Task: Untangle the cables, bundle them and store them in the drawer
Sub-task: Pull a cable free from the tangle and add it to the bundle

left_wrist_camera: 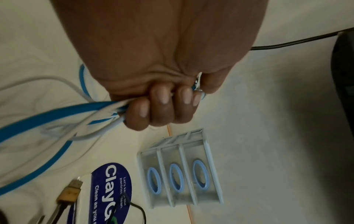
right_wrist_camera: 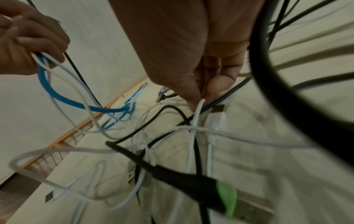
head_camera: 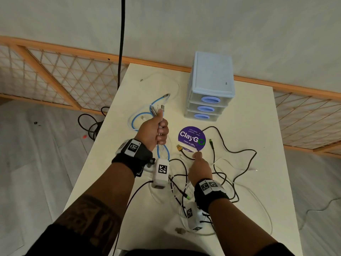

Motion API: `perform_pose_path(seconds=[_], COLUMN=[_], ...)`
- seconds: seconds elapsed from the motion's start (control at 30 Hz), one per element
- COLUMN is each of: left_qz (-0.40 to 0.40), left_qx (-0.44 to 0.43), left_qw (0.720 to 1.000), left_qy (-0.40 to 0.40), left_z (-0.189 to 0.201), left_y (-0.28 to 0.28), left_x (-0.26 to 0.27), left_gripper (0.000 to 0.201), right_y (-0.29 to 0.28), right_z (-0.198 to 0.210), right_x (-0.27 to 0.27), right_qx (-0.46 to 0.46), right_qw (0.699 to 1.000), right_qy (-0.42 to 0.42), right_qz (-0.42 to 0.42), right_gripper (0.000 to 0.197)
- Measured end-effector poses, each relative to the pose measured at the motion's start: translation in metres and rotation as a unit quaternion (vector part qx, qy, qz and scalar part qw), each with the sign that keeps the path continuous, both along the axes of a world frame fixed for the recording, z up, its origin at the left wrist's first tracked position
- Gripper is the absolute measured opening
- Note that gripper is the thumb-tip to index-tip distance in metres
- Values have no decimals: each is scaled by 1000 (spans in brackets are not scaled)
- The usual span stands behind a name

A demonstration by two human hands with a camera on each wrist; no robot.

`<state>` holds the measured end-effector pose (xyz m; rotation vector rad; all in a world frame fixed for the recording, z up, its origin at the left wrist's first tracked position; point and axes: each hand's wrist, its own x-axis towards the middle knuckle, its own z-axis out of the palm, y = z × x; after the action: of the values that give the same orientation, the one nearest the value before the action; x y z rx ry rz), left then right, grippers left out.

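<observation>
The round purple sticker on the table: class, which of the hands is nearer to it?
Right. The right hand reaches to the sticker's near edge; the left hand holds cables off to its left.

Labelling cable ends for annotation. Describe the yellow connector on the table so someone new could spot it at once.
Start at the blue three-drawer unit at the table's far edge, then drop to the round purple ClayGo sticker in front of it. The yellow connector lies at the sticker's lower left edge, just ahead of the right hand. It is the only yellow, blocky plug; the plug nearby to its right is slim and green-tipped.
</observation>
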<state>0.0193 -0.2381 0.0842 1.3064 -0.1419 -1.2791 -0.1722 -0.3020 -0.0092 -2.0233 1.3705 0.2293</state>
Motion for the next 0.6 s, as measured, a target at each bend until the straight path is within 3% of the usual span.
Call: perform_pose_path(seconds=[0.1, 0.2, 0.3, 0.47, 0.6], left_qz=[0, 7, 12, -22, -95], left_qx=[0, 9, 24, 32, 0], left_qw=[1000, 1000, 999, 999, 994], left_qy=[-23, -29, -25, -14, -59], left_z=[5, 6, 0, 0, 3], left_y=[-3, -5, -7, -10, -9], left_x=[5, 7, 5, -8, -17], left_gripper=[57, 58, 56, 41, 37], right_y=[-4, -11, -18, -17, -14], right_z=[5, 15, 32, 70, 81], right_x=[1, 3, 11, 29, 39], right_qx=[23, 57, 35, 113, 88], right_qw=[999, 994, 990, 946, 939], right_qy=[-11, -75, -130, -292, -330], right_qz=[-29, -62, -40, -79, -48], right_gripper=[48, 31, 18, 27, 29])
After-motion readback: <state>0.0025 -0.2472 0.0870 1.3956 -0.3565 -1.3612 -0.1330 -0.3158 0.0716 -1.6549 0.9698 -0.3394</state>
